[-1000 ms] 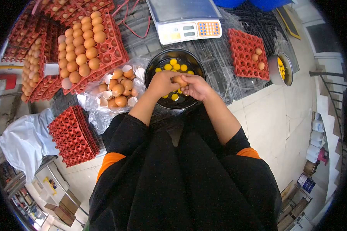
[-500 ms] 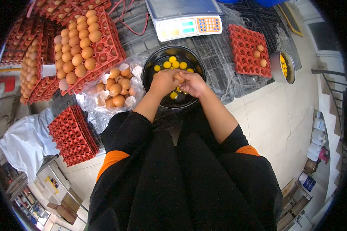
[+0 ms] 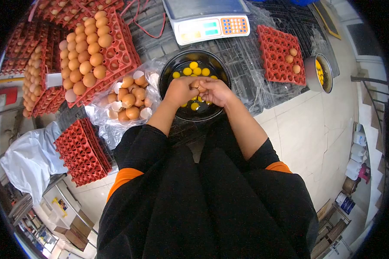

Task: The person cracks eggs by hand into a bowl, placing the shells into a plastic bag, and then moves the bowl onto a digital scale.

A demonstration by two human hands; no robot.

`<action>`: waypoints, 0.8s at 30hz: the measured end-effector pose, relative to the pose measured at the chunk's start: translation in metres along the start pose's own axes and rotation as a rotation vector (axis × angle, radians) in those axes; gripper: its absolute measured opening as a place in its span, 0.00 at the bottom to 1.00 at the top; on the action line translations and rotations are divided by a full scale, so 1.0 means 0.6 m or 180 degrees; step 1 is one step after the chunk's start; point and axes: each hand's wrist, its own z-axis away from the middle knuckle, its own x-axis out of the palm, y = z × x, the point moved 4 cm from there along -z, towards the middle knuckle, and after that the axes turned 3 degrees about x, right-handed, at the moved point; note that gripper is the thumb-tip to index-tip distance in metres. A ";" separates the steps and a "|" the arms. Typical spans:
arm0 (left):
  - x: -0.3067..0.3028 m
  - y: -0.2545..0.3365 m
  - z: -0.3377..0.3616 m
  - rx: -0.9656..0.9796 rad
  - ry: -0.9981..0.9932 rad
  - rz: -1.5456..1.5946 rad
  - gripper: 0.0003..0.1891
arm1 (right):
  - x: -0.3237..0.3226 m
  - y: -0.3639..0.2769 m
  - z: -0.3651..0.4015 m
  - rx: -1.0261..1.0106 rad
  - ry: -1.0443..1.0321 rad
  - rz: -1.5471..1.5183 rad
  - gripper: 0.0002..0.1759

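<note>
Over the black bowl (image 3: 163,100), which has several yellow yolks (image 3: 195,106) in it, my left hand (image 3: 180,91) and my right hand (image 3: 218,93) meet. Between them is a brown egg (image 3: 198,85), partly covered by the fingers of both hands; its shell looks parted near the middle. Just left of the bowl lies a plastic bag (image 3: 103,113) with a heap of brown eggshells (image 3: 128,101).
A white scale (image 3: 207,32) stands behind the bowl. Back left are red trays of brown eggs (image 3: 85,67), with stacked red trays (image 3: 80,151) below. At the right are a red tray (image 3: 276,54) holding 3 eggs and a metal bowl (image 3: 328,73) of yolks.
My fingers have shifted on the egg, and its shell now shows a gap near the middle. The view has moved slightly.
</note>
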 end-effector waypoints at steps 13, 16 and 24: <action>-0.018 -0.039 -0.013 0.0188 -0.0516 -0.0747 0.18 | 0.009 -0.026 0.009 -0.0718 0.0756 0.2616 0.22; -0.046 -0.042 -0.010 0.0303 -0.0672 -0.0968 0.18 | 0.015 -0.038 0.018 -0.1607 0.1241 0.3959 0.24; -0.265 -0.025 0.162 -0.1058 0.1496 -0.0966 0.18 | 0.115 -0.063 0.051 -0.2029 0.1312 0.3907 0.28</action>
